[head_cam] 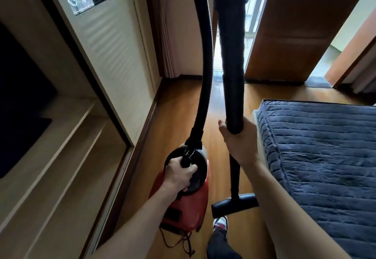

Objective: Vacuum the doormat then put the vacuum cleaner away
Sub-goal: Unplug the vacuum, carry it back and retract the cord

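In the near middle, over the wooden floor (179, 106), the left grip (179, 172) curls round the black handle (186, 162) on top of the red vacuum cleaner (183, 208), whose cord (183, 240) dangles beneath. Just to the right, the right grip (240, 140) clasps the black wand (233, 96), held upright, its floor head (234, 203) near the person's foot (220, 223). The ribbed hose (205, 75) rises from the cleaner's front and runs out of view at the top. A blue-quilted bed (325, 157) lies at right.

Both forearms (130, 218) bare, dk trousers (220, 244), red/wht/grey shoe (220, 222)
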